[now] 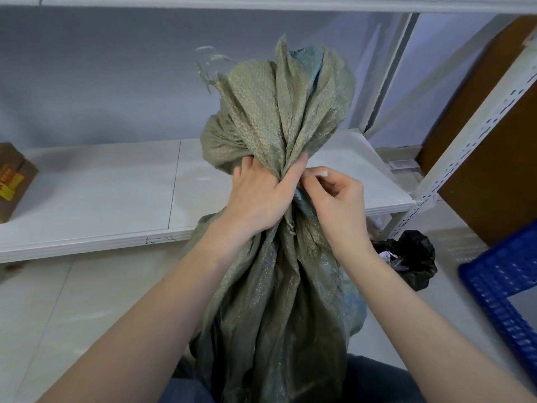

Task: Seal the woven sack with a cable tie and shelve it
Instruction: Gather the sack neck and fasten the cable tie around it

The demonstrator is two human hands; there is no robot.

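While the left hand [258,196] choked the sack [279,271] neck, the right hand [337,199] pinched something pale at the gather, probably the tie [321,172]. Sack stood on the floor before the shelf [116,187], against the knees. Soft, crinkly weave, likely slippery; grip below the gather. Box [14,181] label unreadable.

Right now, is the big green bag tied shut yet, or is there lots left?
Done: the sack is bunched into a neck. In hand: the left hand squeezes that neck, while the right hand pinches something small and pale there, maybe the tie. Left: no tie is visibly closed, and the sack isn't on the white shelf.
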